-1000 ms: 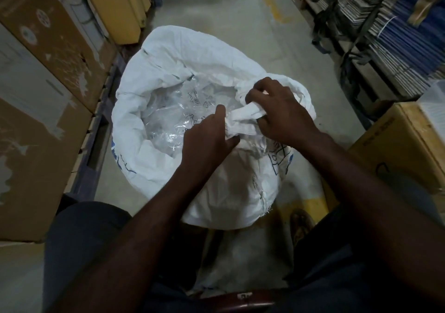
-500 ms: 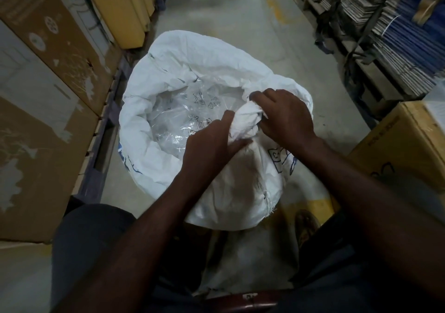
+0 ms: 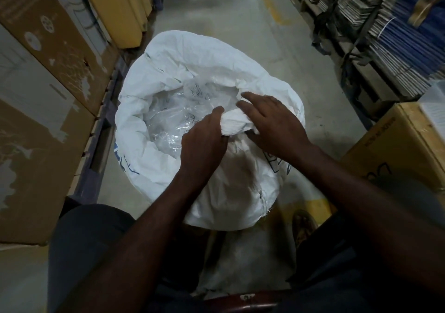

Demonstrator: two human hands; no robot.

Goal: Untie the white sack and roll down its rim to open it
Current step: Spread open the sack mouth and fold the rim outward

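The white sack [image 3: 166,76] stands on the concrete floor between my knees, its mouth open and its rim rolled outward into a thick cuff. Clear plastic bags [image 3: 175,117] show inside. My left hand [image 3: 202,144] is closed on the near part of the rolled rim, thumb inside the mouth. My right hand [image 3: 274,124] lies on the same bunched fold just to the right, fingers stretched forward over it and the thumb tucked under the cloth.
Cardboard boxes [image 3: 43,76] on a pallet line the left side. Strapped stacks of flat sheets [image 3: 375,38] on pallets fill the right. A brown box [image 3: 404,149] stands close at my right. The concrete aisle [image 3: 231,11] runs ahead beyond the sack.
My right hand's fingers have straightened out over the fold, where they were curled on it before. The left hand keeps its grip. The camera has tilted a little.
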